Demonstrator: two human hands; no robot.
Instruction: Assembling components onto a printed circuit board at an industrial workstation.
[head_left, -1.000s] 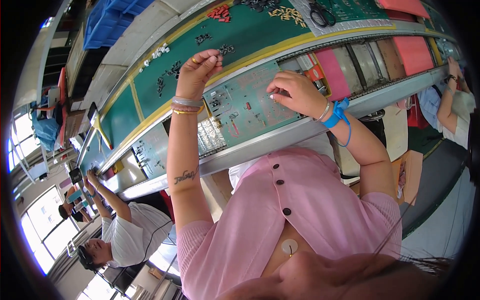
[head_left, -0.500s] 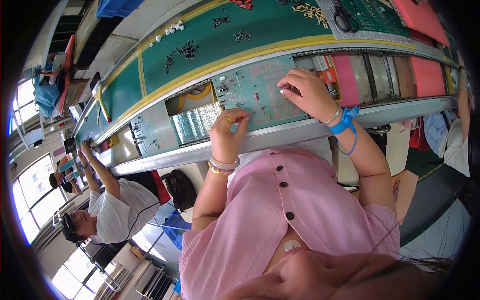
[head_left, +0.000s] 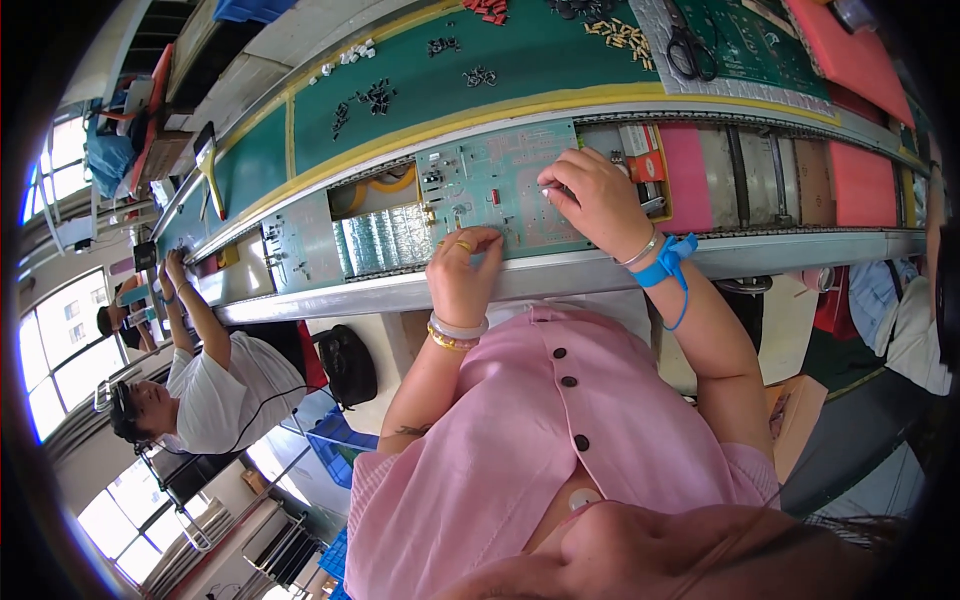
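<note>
The left hand rests on the near edge of a green board. Its fingers are curled down, with the tips on the board. I cannot tell if they pinch a small part. A gold ring sits on one finger, and two bangles go round the wrist.

The right hand lies on the board too, at about 2 o'clock from the left hand, and close to it. Its fingers bend down and press on the board near its right side. They do not wrap round anything I can see. A blue strap goes round that wrist.

The board lies flat on a long belt line, just in front of the person in the pink shirt. A second board lies on the line at 9 o'clock from the first one, with a gap between them.

Behind the line is a green mat. Small parts lie in little heaps on it. Scissors lie at 1 o'clock from the right hand, well apart from it. At 8 o'clock another person in a white shirt reaches up to the line.
</note>
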